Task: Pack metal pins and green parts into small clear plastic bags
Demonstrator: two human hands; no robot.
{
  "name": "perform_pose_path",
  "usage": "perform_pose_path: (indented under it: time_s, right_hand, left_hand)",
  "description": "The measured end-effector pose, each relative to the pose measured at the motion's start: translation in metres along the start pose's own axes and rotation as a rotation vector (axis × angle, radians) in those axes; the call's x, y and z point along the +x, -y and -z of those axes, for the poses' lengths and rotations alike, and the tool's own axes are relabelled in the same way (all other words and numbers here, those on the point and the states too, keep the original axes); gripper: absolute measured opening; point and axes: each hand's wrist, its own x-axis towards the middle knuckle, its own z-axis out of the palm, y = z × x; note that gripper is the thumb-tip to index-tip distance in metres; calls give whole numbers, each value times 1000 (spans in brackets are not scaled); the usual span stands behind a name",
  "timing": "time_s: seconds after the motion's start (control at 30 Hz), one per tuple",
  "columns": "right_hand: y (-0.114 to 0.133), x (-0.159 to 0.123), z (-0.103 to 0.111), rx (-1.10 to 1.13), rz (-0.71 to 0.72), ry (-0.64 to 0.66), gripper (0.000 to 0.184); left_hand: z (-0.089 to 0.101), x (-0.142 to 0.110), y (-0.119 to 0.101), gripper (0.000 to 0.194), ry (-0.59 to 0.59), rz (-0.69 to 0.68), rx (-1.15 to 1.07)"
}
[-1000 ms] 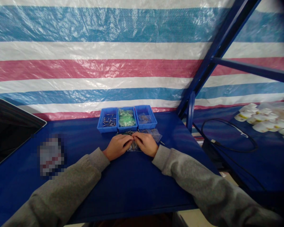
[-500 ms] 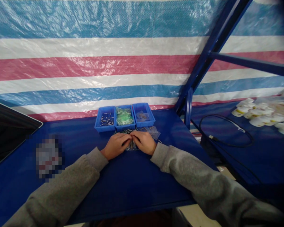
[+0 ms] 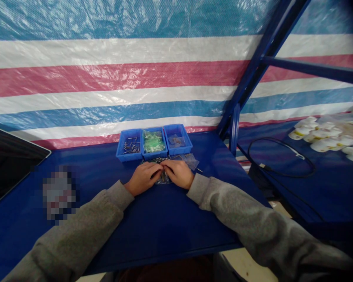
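Note:
My left hand (image 3: 143,178) and my right hand (image 3: 179,172) meet at the fingertips over a small heap of metal screws and clear plastic bags (image 3: 164,179) on the blue table. Both hands are closed, fingers bent inward; what the fingertips pinch is hidden beneath them. Right behind the hands stand three blue bins. Loose screws lie in the left bin (image 3: 129,157), green and clear plastic packets fill the middle bin (image 3: 155,156), and a few clear bags rest in the right bin (image 3: 178,150). Another clear bag (image 3: 190,160) lies beside my right hand.
A dark screen-like panel (image 3: 11,168) and a blurred-out item (image 3: 59,194) are on the left of the table (image 3: 164,223). To the right, a blue metal frame (image 3: 250,82) slants upward. Beyond it are a black cable (image 3: 282,176) and several white rolls (image 3: 326,135).
The view has shifted slightly. Both hands stay together over the heap, with almost no visible movement of the fingers.

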Motion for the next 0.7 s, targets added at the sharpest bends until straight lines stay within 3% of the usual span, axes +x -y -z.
perform_pose_path:
  time_s: [0.7]
  right_hand:
    - [-2, 0, 3, -9, 5, 30, 20]
  left_hand:
    - [-1, 2, 0, 14, 7, -20, 6]
